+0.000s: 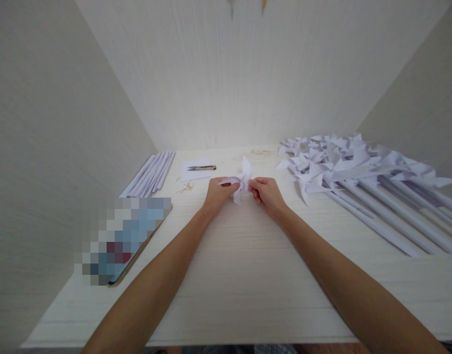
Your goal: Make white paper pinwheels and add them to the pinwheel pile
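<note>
Between my hands, above the middle of the table, is a white paper pinwheel [245, 169] with curled blades. My left hand [219, 191] grips it from the left, thumb across a blade and fingers behind. My right hand [265, 191] is closed at the pinwheel's right side, with thumb and forefinger pinched close to its centre. A thin pale bit shows at that pinch, too small to name. The fingers hide part of the pinwheel's back.
Finished-looking white pinwheels on paper sticks [322, 162] lie piled at right. Rolled paper sticks [152, 174] lie at back left. Small thread snips [202, 168] rest on white paper sheets [185, 176]. Pale scraps [185, 187] lie nearby. A blurred-out flat device [137, 241] sits at left. Walls enclose the table [233, 295].
</note>
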### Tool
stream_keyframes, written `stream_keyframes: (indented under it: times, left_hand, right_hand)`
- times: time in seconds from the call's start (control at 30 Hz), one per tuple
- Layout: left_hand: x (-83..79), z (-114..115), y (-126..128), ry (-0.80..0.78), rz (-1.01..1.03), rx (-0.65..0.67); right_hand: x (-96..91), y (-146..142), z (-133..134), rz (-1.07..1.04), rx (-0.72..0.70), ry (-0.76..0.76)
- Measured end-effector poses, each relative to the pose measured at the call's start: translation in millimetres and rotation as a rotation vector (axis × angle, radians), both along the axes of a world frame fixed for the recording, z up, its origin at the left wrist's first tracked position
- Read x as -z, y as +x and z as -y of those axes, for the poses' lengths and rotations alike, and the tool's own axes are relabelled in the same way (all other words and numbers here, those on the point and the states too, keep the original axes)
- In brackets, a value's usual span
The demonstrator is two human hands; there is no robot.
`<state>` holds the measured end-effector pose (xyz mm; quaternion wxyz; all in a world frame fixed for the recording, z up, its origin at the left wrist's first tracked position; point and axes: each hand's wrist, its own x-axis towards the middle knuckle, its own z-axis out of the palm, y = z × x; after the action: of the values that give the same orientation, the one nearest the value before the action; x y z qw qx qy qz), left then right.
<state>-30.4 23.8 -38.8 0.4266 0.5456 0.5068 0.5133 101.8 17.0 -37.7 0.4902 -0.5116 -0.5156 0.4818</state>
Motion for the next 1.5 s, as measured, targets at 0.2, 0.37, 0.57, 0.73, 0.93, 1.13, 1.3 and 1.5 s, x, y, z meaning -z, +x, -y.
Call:
stream_keyframes:
  times: [0.2, 0.37, 0.57, 0.73, 0.93, 1.13, 1.3, 1.5]
  left_hand:
    - [-3.0, 1.8, 2.9, -0.005, 0.004, -0.032]
    - [0.9, 0.3, 3.0, 0.036, -0.027, -0.065]
    - [0.5, -0.2, 3.9, 0.056, -0.031, -0.076]
    - [1.7, -0.8, 4.3, 0.102, -0.036, -0.06]
    - [-0.9, 3.5, 4.9, 0.187, -0.119, -0.047]
    - [-4.6, 4.7, 5.6, 0.17, -0.088, -0.079]
    - [-1.0, 2.3, 4.5, 0.11, -0.008, -0.059]
    - [-2.5, 3.8, 4.3, 0.094, -0.003, -0.041]
  right_hand:
    - [1.6, -1.1, 0.8, 0.085, 0.014, 0.025]
    - [0.2, -1.4, 6.4, 0.398, 0.097, 0.225]
    - [-5.1, -4.9, 14.4, 0.722, 0.12, 0.494]
    - [-3.9, -7.2, 12.2, 0.343, 0.022, 0.102]
    - [-10.3, -6.1, 19.6, 0.771, 0.099, 0.47]
    - [-14.1, -13.9, 16.3, 0.369, 0.053, 0.032]
    - [-16.4, -9.9, 20.1, 0.633, 0.07, 0.334]
    - [-18.3, -8.2, 15.1, 0.37, 0.007, 0.022]
